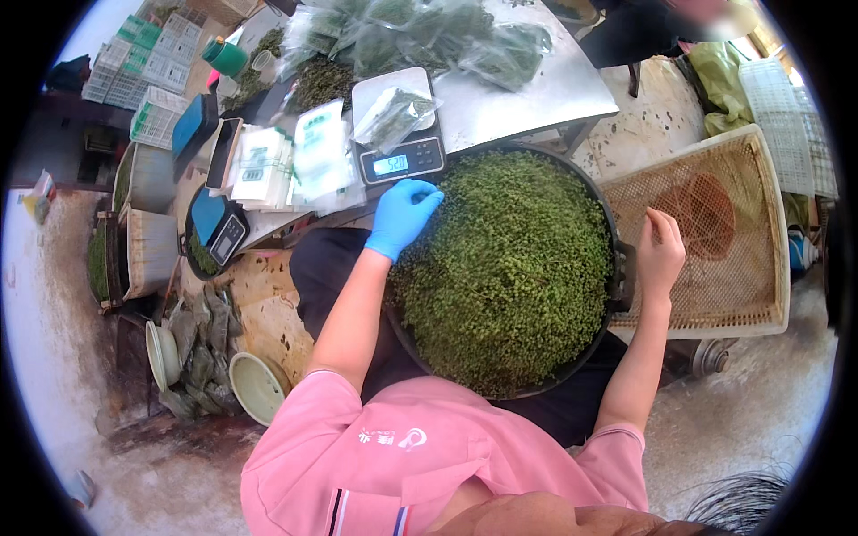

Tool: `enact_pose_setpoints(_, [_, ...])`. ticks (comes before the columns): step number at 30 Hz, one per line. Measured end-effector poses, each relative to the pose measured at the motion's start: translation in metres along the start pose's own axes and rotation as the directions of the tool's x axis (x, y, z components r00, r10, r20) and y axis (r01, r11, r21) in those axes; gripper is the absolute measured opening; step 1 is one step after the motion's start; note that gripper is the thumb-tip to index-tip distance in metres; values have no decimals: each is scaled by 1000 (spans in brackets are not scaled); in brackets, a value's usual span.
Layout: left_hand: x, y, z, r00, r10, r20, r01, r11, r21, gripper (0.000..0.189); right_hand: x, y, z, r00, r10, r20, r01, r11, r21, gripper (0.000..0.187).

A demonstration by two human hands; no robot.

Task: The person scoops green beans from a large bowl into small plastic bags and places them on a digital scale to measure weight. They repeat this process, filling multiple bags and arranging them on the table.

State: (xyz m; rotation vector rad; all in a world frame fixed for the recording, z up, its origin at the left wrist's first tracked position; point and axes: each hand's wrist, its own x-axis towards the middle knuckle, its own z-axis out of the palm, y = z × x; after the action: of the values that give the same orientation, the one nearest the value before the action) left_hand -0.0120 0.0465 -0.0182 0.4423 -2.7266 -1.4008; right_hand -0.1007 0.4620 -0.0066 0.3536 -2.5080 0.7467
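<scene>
A round black tub (613, 228) sits at my lap, heaped with small green berries (503, 268) that look like fresh green Sichuan peppercorns. My left hand (405, 218), in a blue glove, is over the tub's upper left edge with its fingers curled; whether anything small is between them is hidden. Just beyond it stands a digital kitchen scale (402, 157) with a lit display. On its pan lies a clear plastic bag (395, 117) with some green contents. My bare right hand (660, 251) is right of the tub, above a mesh crate, fingers loosely bent and nothing visible in them.
Filled clear bags (429, 40) are piled on the metal table (543, 107). Printed empty bags (322, 151), a phone (224, 154) and a second scale (218, 224) are at left. The plastic mesh crate (751, 268) stands at right. Basins (258, 388) rest on the floor.
</scene>
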Motion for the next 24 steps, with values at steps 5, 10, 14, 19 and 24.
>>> enact_pose_setpoints(5, [-16,15,-22,928,-297,226,369,817,-442,29,-5,3,2,999,27,18,-27,1000,3,11])
enact_pose_setpoints(10, [-27,19,-36,941,-309,140,336,789,-514,28,-5,3,1,998,28,63,-27,1000,-16,13])
enact_pose_setpoints(14, [-3,-17,-59,923,-309,-230,224,917,-329,29,-4,3,-1,997,35,62,-35,999,-9,13])
enact_pose_setpoints(19, [41,-32,-64,872,-176,-457,76,970,-229,33,-2,0,3,998,15,59,-15,1000,5,12])
enact_pose_setpoints(24, [20,-30,-61,870,-172,-463,125,984,-130,33,-3,1,-1,996,43,73,-44,999,13,11])
